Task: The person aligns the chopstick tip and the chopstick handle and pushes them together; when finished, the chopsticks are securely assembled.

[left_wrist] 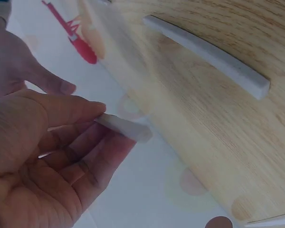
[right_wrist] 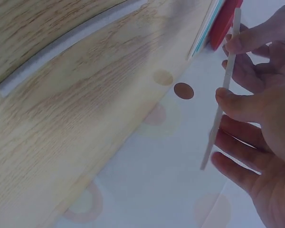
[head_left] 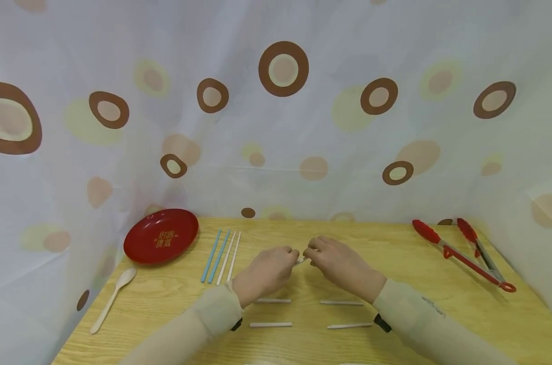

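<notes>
Stick (right_wrist: 228,71), thin and white, is held above the counter (head_left: 385,243) between both hands: the left hand (head_left: 265,271) pinches it between thumb and fingers, and the right hand (head_left: 344,266) pinches it just beside, fingers partly curled. More white sticks (head_left: 271,325) lie in the foreground; blue sticks (head_left: 211,256) and a red plate (head_left: 141,243) sit leftward.
</notes>
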### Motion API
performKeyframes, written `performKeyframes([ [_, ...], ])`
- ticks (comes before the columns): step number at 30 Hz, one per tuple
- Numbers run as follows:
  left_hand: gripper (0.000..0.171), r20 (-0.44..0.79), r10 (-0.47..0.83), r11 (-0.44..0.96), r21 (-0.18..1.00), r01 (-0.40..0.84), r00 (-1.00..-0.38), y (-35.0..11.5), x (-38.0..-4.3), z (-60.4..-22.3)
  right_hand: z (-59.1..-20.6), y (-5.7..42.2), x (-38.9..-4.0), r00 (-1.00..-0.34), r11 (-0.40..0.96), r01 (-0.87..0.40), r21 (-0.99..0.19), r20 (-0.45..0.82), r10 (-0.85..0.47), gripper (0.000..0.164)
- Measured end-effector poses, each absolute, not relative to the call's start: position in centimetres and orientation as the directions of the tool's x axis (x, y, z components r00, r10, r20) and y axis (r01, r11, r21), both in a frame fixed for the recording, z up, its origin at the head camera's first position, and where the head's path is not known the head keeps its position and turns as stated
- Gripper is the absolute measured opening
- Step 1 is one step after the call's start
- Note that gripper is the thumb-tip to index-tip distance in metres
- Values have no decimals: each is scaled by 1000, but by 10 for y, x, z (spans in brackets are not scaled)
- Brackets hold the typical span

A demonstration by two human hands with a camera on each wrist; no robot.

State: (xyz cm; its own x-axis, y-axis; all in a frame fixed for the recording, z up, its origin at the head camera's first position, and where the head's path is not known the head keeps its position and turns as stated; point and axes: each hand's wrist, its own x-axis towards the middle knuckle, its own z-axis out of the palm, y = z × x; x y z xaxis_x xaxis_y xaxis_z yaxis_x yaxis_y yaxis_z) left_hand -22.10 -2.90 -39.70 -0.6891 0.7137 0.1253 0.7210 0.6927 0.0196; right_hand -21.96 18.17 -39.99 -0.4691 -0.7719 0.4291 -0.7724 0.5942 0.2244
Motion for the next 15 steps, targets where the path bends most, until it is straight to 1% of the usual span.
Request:
performKeyframes([
  [4,12,55,645,732,240,637,-762,-36,-228,-399,-399,186,-218,-461,603,-761,239,454,-762,34],
  [5,12,32,624,738,303,603,-780,-38,-230,-400,-399,188,-217,-466,605,-760,239,449,-762,34],
  [8,19,-12,585,742,413,529,-811,-45,-236,-402,-400,194,-213,-503,611,-761,216,399,-767,31],
  [10,23,-19,564,746,440,500,-825,-49,-240,-404,-403,199,-209,-543,617,-769,168,339,-769,28],
  [12,28,-26,543,751,461,472,-839,-52,-243,-406,-406,203,-206,-582,622,-778,89,268,-767,25],
  [15,34,-26,506,773,457,440,-862,-58,-247,-409,-409,207,-203,-624,621,-780,-77,158,-765,23],
])
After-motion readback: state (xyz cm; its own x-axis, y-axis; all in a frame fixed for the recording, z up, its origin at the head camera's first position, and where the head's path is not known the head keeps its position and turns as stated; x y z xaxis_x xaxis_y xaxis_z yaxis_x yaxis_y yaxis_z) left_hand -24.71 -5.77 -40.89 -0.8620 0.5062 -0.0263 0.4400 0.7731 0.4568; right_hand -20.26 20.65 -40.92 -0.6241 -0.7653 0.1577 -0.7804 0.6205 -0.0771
